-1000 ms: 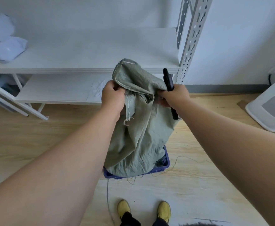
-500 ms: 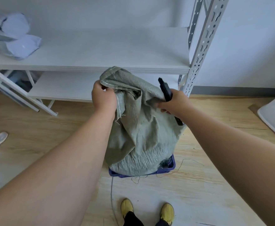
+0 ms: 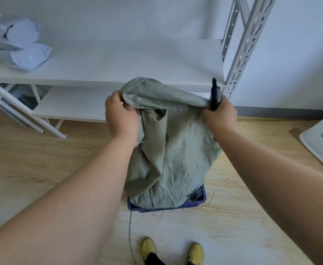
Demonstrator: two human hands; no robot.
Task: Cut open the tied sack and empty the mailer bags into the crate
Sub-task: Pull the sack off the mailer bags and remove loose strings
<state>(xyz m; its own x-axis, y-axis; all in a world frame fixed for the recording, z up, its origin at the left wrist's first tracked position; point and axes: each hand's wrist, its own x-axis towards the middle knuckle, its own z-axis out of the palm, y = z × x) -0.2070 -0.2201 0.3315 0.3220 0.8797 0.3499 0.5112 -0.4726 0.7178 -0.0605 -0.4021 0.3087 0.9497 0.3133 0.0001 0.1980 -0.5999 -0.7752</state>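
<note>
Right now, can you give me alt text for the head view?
Both hands, left hand and right hand, hold a green sack upended over a blue crate on the floor; the right also grips a black cutter. White shelving stands behind.

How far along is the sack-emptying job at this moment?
Done: the green sack is upended over the blue crate, loose string beside. In hand: left hand and right hand, also holding a black cutter, grip it. Left: pulling it clear; contents hidden.

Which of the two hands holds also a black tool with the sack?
The right hand: a black tool sticks up from it. The left hand grips only the sack.
</note>
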